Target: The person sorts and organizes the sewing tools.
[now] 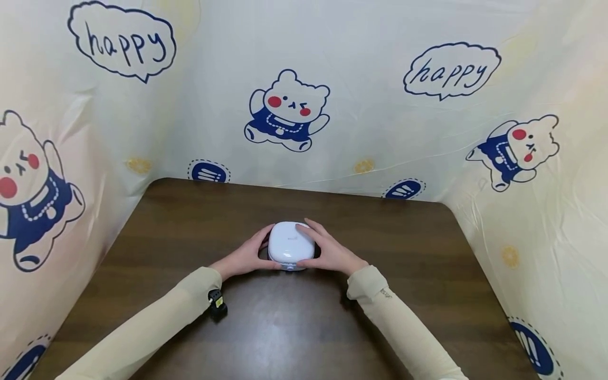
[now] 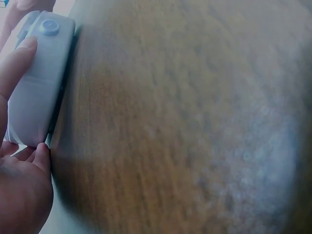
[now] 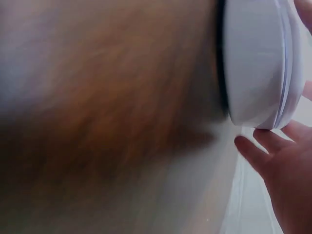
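Observation:
A white box (image 1: 287, 244) with rounded corners and a domed lid sits near the middle of the brown table, between both hands. My left hand (image 1: 248, 256) grips its left side, thumb along the front and fingers round the side. In the left wrist view that thumb (image 2: 22, 56) lies on the front wall, close to a round button (image 2: 49, 27). From the right, my right hand (image 1: 332, 252) holds the box with the thumb at the front and a finger over the lid. The right wrist view shows fingertips (image 3: 265, 136) touching the side wall (image 3: 253, 63).
The brown wooden table (image 1: 190, 227) has rounded far corners. A pale cloth (image 1: 366, 68) printed with bears and the word "happy" hangs behind it and along both sides. A small black device (image 1: 218, 306) is strapped at the left cuff.

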`<act>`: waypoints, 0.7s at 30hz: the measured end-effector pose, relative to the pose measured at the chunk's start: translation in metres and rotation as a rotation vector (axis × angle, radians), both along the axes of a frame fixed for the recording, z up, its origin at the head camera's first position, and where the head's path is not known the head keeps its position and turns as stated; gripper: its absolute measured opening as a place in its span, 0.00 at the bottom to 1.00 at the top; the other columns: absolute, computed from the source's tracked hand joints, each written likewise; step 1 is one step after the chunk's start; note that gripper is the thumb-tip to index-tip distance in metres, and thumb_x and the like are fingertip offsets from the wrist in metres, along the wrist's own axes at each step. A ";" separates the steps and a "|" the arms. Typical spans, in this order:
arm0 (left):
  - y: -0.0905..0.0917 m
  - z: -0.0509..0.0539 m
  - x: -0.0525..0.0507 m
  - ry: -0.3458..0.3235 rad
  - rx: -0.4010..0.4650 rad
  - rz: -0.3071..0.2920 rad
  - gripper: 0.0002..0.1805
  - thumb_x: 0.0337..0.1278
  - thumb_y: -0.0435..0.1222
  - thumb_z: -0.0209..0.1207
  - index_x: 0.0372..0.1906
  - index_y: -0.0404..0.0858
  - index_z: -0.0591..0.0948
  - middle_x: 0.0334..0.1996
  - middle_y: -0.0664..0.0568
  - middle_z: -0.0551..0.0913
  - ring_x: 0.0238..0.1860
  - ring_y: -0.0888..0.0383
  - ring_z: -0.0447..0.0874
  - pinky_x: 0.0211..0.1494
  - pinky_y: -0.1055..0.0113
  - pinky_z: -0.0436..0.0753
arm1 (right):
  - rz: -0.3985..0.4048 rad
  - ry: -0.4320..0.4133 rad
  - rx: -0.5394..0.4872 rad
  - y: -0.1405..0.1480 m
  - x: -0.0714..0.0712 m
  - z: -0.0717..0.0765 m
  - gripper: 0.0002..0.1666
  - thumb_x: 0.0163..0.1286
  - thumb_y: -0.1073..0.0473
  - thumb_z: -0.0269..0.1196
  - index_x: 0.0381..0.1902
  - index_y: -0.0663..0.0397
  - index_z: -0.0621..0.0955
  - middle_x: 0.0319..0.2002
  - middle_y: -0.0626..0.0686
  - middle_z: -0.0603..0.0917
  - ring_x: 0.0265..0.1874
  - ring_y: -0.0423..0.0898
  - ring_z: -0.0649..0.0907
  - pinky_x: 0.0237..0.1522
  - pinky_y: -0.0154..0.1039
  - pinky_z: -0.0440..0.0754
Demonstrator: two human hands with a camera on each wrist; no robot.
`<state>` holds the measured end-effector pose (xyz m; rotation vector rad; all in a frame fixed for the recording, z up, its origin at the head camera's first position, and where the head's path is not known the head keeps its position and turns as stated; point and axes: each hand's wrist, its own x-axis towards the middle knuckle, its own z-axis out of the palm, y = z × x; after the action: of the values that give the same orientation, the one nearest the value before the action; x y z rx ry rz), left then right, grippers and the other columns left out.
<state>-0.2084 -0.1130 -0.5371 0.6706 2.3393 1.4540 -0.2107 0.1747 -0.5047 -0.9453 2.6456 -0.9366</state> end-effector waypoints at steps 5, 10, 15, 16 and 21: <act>0.001 -0.001 0.002 -0.006 0.023 0.008 0.61 0.53 0.40 0.79 0.83 0.34 0.50 0.80 0.35 0.55 0.78 0.40 0.61 0.75 0.48 0.67 | 0.021 0.002 0.006 -0.002 -0.006 -0.002 0.57 0.61 0.42 0.77 0.83 0.38 0.61 0.79 0.56 0.58 0.74 0.53 0.67 0.70 0.50 0.72; 0.002 0.002 0.001 -0.015 0.024 0.006 0.61 0.53 0.40 0.79 0.83 0.34 0.49 0.80 0.35 0.54 0.78 0.40 0.61 0.76 0.48 0.67 | 0.027 0.052 -0.001 -0.003 -0.009 -0.002 0.56 0.60 0.43 0.78 0.81 0.42 0.65 0.76 0.54 0.62 0.71 0.51 0.69 0.68 0.48 0.74; 0.003 0.004 0.000 -0.019 0.022 0.003 0.61 0.54 0.41 0.78 0.83 0.34 0.49 0.80 0.35 0.54 0.78 0.40 0.60 0.76 0.47 0.67 | 0.020 0.063 -0.008 -0.002 -0.011 -0.002 0.56 0.59 0.42 0.78 0.81 0.42 0.66 0.75 0.54 0.63 0.70 0.51 0.69 0.67 0.47 0.75; 0.003 0.004 0.000 -0.018 0.020 0.004 0.61 0.53 0.41 0.79 0.83 0.34 0.49 0.80 0.35 0.54 0.78 0.40 0.60 0.76 0.47 0.67 | 0.021 0.059 -0.009 -0.002 -0.011 -0.003 0.56 0.59 0.42 0.78 0.81 0.42 0.66 0.75 0.54 0.62 0.70 0.51 0.69 0.67 0.48 0.75; 0.003 0.004 0.002 -0.009 -0.002 0.009 0.62 0.53 0.42 0.79 0.82 0.33 0.49 0.80 0.35 0.54 0.78 0.40 0.61 0.76 0.48 0.67 | 0.022 0.033 -0.012 -0.002 -0.008 -0.005 0.55 0.61 0.42 0.77 0.81 0.40 0.65 0.76 0.55 0.61 0.71 0.53 0.69 0.67 0.49 0.74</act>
<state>-0.2061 -0.1096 -0.5335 0.6525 2.3398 1.4561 -0.2190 0.1725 -0.5095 -0.9987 2.6538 -0.9407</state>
